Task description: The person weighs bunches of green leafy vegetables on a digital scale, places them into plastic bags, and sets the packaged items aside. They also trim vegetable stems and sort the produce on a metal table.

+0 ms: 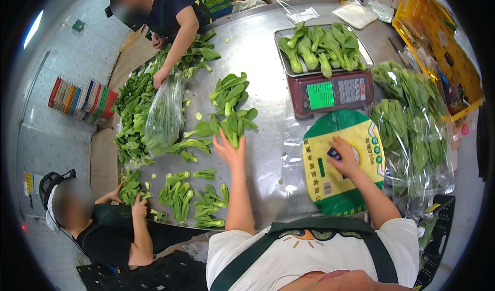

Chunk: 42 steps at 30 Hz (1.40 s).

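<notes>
My left hand point(231, 147) reaches over the steel table point(267, 155), its fingers around the base of a green leafy head of bok choy point(235, 126); whether it grips firmly is hard to tell. More bok choy point(228, 91) lies just beyond it. My right hand point(345, 157) rests with spread fingers on a green and yellow printed sack point(321, 148), beside a small dark piece on it. Past the sack stands a red digital scale point(297, 93) with a lit green display. Its metal tray point(284, 39) holds several heads of bok choy point(325, 47).
Clear bags of bok choy point(410, 124) lie at the right, near a yellow crate point(460, 105). Greens are heaped point(135, 113) at the left. One co-worker's hand point(160, 76) touches a filled plastic bag point(166, 113); another co-worker's hands point(139, 206) handle greens at lower left.
</notes>
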Tool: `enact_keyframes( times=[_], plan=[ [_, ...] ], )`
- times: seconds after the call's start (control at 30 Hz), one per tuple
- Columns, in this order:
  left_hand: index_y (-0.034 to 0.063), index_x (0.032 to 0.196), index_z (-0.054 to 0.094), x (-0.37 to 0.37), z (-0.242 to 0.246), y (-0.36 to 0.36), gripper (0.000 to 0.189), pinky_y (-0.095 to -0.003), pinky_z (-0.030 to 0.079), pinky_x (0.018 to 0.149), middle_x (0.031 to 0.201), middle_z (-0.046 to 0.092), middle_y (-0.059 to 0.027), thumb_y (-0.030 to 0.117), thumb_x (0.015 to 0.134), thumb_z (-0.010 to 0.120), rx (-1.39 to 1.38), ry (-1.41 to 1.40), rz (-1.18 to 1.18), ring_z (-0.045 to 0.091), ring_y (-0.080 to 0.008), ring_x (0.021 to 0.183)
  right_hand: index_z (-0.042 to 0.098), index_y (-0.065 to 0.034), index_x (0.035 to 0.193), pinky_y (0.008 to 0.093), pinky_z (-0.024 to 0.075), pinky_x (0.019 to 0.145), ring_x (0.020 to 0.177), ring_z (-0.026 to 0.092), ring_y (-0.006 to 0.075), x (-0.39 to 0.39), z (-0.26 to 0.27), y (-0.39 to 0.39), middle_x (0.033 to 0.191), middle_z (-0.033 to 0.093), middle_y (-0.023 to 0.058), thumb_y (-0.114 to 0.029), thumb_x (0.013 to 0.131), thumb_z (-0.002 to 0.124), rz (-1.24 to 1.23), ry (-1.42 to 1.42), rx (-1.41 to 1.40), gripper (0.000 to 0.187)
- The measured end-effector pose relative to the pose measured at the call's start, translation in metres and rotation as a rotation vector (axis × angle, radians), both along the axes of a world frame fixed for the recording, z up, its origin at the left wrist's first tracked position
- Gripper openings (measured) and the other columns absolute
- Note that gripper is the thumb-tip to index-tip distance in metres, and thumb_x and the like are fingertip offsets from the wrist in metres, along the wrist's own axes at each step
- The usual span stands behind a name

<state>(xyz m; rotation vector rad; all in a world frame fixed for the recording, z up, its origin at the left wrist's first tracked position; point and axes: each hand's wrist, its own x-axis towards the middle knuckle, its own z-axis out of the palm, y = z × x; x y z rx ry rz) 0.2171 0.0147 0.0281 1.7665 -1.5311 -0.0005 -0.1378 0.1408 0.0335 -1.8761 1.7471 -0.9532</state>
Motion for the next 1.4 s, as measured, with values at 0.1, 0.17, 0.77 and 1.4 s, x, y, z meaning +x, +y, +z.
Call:
enact_keyframes(
  times=[0.1, 0.17, 0.77, 1.4],
  plan=[
    [0.0060, 0.130, 0.038, -0.050, 0.064, -0.037, 0.061, -0.0433, 0.030, 0.097, 0.131, 0.032, -0.0182, 0.018, 0.076, 0.063, -0.195, 0.305, -0.361, 0.033, -0.0328, 0.120, 0.053, -0.0057, 0.115, 0.0321, 0.0382, 0.092, 0.111, 0.048, 0.0241, -0.044, 0.050, -0.058, 0.119, 0.052, 0.0114, -0.009, 0.077, 0.060, -0.163, -0.238, -0.246, 0.038],
    [0.0064, 0.129, 0.038, -0.090, 0.084, -0.070, 0.054, -0.0383, 0.037, 0.094, 0.131, 0.035, -0.0127, 0.011, 0.079, 0.058, -0.134, 0.396, -0.606, 0.039, -0.0268, 0.117, 0.053, -0.0054, 0.114, 0.0323, 0.0405, 0.089, 0.106, 0.051, 0.0217, -0.078, 0.077, -0.101, 0.116, 0.053, 0.0098, -0.007, 0.079, 0.058, -0.270, -0.474, -0.287, 0.036],
    [0.0055, 0.130, 0.040, -0.270, 0.092, -0.218, 0.054, -0.0264, 0.043, 0.085, 0.118, 0.052, -0.0124, 0.012, 0.081, 0.059, 0.422, 0.947, -0.994, 0.053, -0.0172, 0.100, 0.037, -0.0049, 0.130, 0.0294, 0.0440, 0.083, 0.102, 0.053, 0.0179, -0.067, 0.122, -0.276, 0.114, 0.054, 0.0114, -0.014, 0.074, 0.069, 0.017, -0.990, 0.255, 0.065],
    [0.0043, 0.130, 0.035, -0.160, 0.017, 0.128, 0.068, -0.0423, 0.030, 0.099, 0.125, 0.037, -0.0261, 0.028, 0.074, 0.065, 0.562, 0.073, -1.155, 0.038, -0.0403, 0.115, 0.044, -0.0011, 0.123, 0.0381, 0.0344, 0.094, 0.110, 0.044, 0.0370, -0.012, 0.009, 0.063, 0.117, 0.050, 0.0175, -0.013, 0.062, 0.069, -0.214, 0.193, 0.130, 0.067]
  ],
)
